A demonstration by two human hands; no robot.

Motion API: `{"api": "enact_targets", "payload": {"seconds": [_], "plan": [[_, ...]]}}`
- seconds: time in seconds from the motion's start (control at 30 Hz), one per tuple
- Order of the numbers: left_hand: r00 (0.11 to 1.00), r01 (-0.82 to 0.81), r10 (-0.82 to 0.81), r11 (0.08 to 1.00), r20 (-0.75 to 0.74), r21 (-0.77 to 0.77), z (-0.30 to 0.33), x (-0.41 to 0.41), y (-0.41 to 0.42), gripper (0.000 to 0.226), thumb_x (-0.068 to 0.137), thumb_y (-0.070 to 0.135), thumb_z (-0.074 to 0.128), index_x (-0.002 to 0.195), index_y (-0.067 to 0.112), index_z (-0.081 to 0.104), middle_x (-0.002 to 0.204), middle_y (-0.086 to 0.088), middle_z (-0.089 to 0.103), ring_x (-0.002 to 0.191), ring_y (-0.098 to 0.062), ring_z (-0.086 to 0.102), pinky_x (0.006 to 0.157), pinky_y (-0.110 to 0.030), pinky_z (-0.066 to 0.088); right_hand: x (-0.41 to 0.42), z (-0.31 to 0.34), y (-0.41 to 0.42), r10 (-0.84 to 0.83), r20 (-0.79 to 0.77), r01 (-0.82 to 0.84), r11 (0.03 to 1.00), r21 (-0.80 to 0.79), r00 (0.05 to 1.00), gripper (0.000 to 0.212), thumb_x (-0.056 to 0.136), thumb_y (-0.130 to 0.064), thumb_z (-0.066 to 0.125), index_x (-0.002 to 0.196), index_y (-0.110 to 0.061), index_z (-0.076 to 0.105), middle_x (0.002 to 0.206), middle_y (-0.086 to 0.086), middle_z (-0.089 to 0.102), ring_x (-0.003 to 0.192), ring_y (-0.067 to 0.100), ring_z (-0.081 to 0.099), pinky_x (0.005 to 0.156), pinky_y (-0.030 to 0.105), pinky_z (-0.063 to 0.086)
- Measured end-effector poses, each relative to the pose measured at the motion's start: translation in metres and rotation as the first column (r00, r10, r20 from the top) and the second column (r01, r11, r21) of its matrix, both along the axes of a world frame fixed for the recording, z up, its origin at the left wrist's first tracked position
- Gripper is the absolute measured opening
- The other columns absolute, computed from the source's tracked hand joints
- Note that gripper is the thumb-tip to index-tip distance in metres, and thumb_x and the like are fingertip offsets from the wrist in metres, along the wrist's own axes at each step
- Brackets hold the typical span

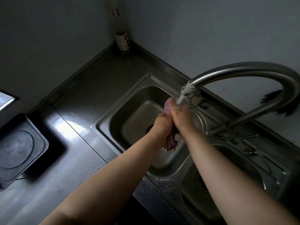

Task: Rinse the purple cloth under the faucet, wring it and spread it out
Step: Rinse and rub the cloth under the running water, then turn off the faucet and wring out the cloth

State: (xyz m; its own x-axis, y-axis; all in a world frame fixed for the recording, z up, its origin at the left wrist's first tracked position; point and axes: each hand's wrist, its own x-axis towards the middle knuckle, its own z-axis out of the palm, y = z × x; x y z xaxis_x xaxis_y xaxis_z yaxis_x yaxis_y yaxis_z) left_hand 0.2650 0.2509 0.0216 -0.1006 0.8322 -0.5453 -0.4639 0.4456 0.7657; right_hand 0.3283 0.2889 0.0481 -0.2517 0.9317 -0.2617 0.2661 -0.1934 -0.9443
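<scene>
Both my hands bunch the wet purple cloth [218, 144] at mid-frame, under the stream from the curved steel faucet [243, 73]. My left hand [162, 127] and right hand [181, 116] have fingers curled tight around it. Water hitting my knuckles could spray past the steel sink [113, 117] onto the dark textured surface [78, 120]; the slack tail could slip free.
</scene>
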Motion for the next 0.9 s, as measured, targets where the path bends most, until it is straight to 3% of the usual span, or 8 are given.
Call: {"api": "enact_targets", "payload": {"seconds": [0.17,0.27,0.33,0.4,0.5,0.6,0.77,0.9], "plan": [[0.927,0.179,-0.21,0.976,-0.311,-0.127,0.015,-0.002,-0.006,0.033,0.095,0.038,0.048,0.099,0.009,0.063,0.085,-0.008,0.065,0.074,-0.018,0.059,0.07,-0.032,0.05,0.002,-0.01,0.03,-0.254,0.004,0.248,0.941,-0.231,0.967,0.031,0.095,-0.023,0.043,0.067,-0.017,0.055,0.062,-0.001,0.055,0.061,0.017,0.052,0.063,0.029,0.046],[0.898,0.383,-0.4,0.916,-0.187,-0.118,0.023,-0.023,-0.012,0.037,0.087,0.048,0.056,0.102,0.014,0.063,0.089,-0.009,0.063,0.073,-0.022,0.056,0.066,-0.036,0.05,0.025,-0.014,0.036,-0.362,0.01,0.349,0.892,-0.289,0.932,0.036,0.094,-0.036,0.046,0.102,-0.002,0.056,0.082,0.009,0.063,0.066,0.019,0.059,0.055,0.021,0.05],[0.847,0.51,-0.524,0.849,-0.09,-0.138,0.025,-0.044,-0.013,0.03,0.084,0.039,0.065,0.106,0.018,0.063,0.096,-0.011,0.066,0.078,-0.026,0.059,0.066,-0.033,0.053,0.047,-0.018,0.037,-0.4,0.04,0.388,0.856,-0.342,0.916,0.034,0.095,-0.043,0.045,0.092,-0.011,0.056,0.079,0.005,0.062,0.065,0.015,0.061,0.048,0.019,0.051],[0.842,0.525,-0.538,0.833,-0.035,-0.176,0.026,-0.058,-0.01,0.023,0.086,0.025,0.066,0.107,0.016,0.063,0.096,-0.011,0.07,0.083,-0.027,0.064,0.069,-0.032,0.055,0.064,-0.022,0.032,-0.4,0.051,0.379,0.808,-0.45,0.915,0.03,0.093,-0.043,0.051,0.089,-0.014,0.059,0.082,0.006,0.064,0.068,0.019,0.065,0.049,0.027,0.054],[0.903,0.424,-0.428,0.87,0.04,-0.251,0.024,-0.061,-0.002,0.028,0.089,0.018,0.062,0.114,0.004,0.061,0.066,-0.007,0.07,0.054,-0.015,0.065,0.055,-0.025,0.055,0.087,-0.037,0.014,-0.384,0.176,0.417,0.741,-0.527,0.906,0.033,0.089,-0.037,0.06,0.103,-0.007,0.061,0.08,0.013,0.064,0.065,0.025,0.062,0.058,0.038,0.059],[0.904,0.382,-0.423,0.865,-0.065,-0.324,0.026,-0.049,0.001,0.036,0.085,0.023,0.067,0.112,0.001,0.062,0.087,-0.016,0.07,0.075,-0.024,0.066,0.078,-0.035,0.056,0.116,-0.053,-0.006,-0.497,0.321,0.591,0.654,-0.472,0.806,0.044,0.086,-0.033,0.063,0.116,-0.001,0.058,0.112,0.025,0.064,0.088,0.034,0.064,0.088,0.052,0.054],[0.916,0.357,-0.397,0.869,-0.053,-0.343,0.032,-0.038,-0.004,0.025,0.086,0.021,0.066,0.101,0.001,0.066,0.082,-0.015,0.069,0.066,-0.022,0.064,0.064,-0.029,0.057,0.162,-0.056,-0.018,-0.728,0.435,0.842,0.513,-0.167,0.53,0.066,0.077,-0.021,0.068,0.133,0.004,0.042,0.142,0.021,0.045,0.127,0.035,0.048,0.106,0.041,0.041],[0.906,0.359,-0.411,0.87,-0.098,-0.338,0.038,-0.036,-0.011,0.029,0.084,0.022,0.067,0.103,0.0,0.067,0.086,-0.019,0.067,0.077,-0.029,0.061,0.089,-0.044,0.051,0.162,-0.021,-0.022,-0.755,0.282,0.803,0.582,-0.129,0.592,0.072,0.086,0.005,0.048,0.149,-0.008,0.015,0.155,0.016,0.026,0.14,0.028,0.032,0.11,0.027,0.026]]}}
